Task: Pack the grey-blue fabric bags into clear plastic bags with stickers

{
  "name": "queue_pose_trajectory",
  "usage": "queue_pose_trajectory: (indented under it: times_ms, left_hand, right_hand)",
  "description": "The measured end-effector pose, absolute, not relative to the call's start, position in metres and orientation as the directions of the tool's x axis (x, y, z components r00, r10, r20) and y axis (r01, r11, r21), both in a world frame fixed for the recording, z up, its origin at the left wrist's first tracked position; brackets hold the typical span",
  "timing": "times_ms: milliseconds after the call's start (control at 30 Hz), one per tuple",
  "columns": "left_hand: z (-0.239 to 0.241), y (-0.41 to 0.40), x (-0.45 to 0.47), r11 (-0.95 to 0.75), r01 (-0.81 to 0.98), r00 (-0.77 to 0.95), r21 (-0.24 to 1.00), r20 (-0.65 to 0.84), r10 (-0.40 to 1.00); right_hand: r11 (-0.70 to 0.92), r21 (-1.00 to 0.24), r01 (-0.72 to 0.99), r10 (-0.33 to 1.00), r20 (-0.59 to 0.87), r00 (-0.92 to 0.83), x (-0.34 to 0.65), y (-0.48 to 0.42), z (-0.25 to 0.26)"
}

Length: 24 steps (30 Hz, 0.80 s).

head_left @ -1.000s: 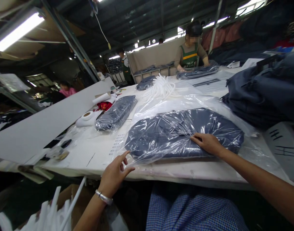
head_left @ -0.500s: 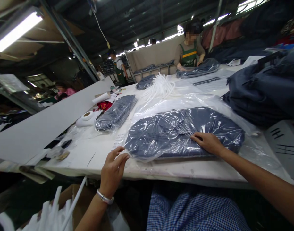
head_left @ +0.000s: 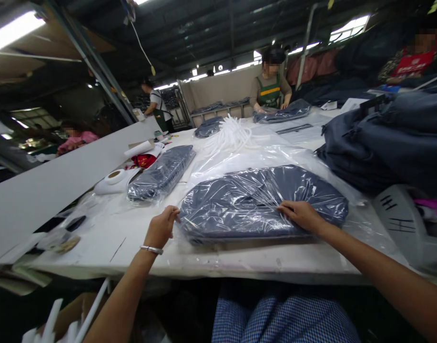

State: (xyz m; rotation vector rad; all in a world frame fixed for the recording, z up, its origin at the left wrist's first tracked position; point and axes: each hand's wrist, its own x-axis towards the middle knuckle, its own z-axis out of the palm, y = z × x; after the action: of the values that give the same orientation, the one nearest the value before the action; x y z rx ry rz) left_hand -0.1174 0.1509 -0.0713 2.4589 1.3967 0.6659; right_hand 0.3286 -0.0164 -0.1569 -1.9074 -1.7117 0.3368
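Observation:
A dark blue folded fabric item in a clear plastic bag (head_left: pixel 232 205) lies across the white table in front of me. With closed fingers, my right hand (head_left: pixel 299 215) pinches the film near the middle of the package, and creases fan out from that spot. My left hand (head_left: pixel 164 223), with a metal bangle at the wrist, is closed on the film at the package's left end. Left of it rests another bagged dark blue item (head_left: pixel 161 172). What the fabric item is cannot be made out through the film.
White strips (head_left: pixel 234 136) lie bunched behind the package. A dark fabric pile (head_left: pixel 386 138) and a grey plastic piece with black marks (head_left: pixel 397 224) stand at the right. A white roll (head_left: pixel 113 181) sits left. Across the table a co-worker (head_left: pixel 270 88) handles another bagged item.
My left hand's fingers have closed on the bag's left end, and the film there is drawn tighter. My right hand keeps its pinch. The whole view has shifted slightly to the right.

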Motion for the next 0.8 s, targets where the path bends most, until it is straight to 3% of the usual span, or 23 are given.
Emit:
queue_pose_trajectory:
  times_ms: [167,367,533,800]
  left_hand:
    - [-0.080,0.174,-0.129,-0.560,0.795,0.539,0.235,0.149,0.829]
    - [-0.115,0.202,-0.120,-0.552,0.815,0.550,0.175,0.064,0.833]
    - [-0.108,0.203,-0.131,-0.524,0.849,0.518,0.060,0.098,0.850]
    - [-0.105,0.209,-0.127,-0.541,0.836,0.548,-0.093,0.144,0.824]
  right_hand:
    - [-0.057,-0.615,0.786,0.994,0.036,0.101,0.335,-0.002,-0.149]
    - [-0.057,-0.594,0.803,0.996,0.025,0.089,0.333,0.002,-0.148]
    - [-0.071,-0.533,0.843,0.990,0.064,0.124,0.330,0.003,-0.148]
    - [-0.088,-0.569,0.818,0.980,0.098,0.173,0.328,0.001,-0.151]
